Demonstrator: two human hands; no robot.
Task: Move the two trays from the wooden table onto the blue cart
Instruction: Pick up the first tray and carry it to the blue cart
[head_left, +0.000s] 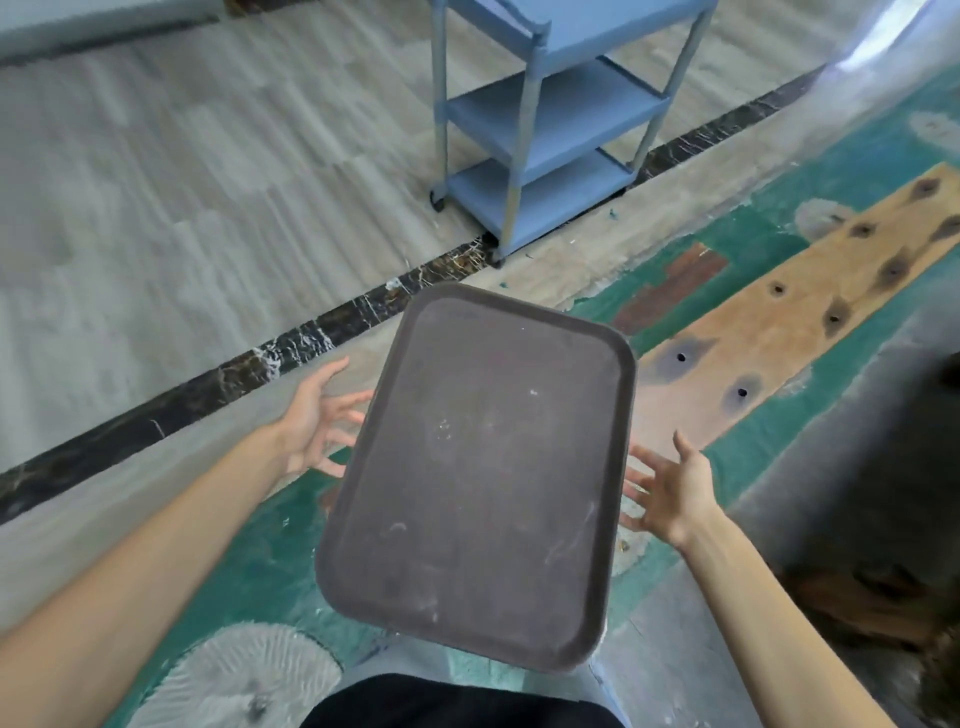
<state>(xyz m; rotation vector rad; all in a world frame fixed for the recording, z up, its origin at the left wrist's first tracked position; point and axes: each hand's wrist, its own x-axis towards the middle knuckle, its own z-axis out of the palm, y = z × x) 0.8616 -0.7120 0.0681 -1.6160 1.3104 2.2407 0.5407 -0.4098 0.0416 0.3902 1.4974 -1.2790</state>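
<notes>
While both hands spread, items stand thus:
Tray (478, 478): dark brown, tilted, above the floor (156, 218), between the hands.
Left hand (317, 415): fingers splayed, beside the tray's left edge; contact unclear.
Right hand (675, 493): fingers splayed, beside the right edge; contact unclear.
Cart (550, 124): blue, three shelves, well ahead.

Looking like bare service or canteen-type hall: three-shelf blue cart (550, 130) on castors standing at 12 o'clock, worn green-painted floor (810, 260) peeling, drilled wooden plank (810, 312) lying at 2 o'clock.
</notes>
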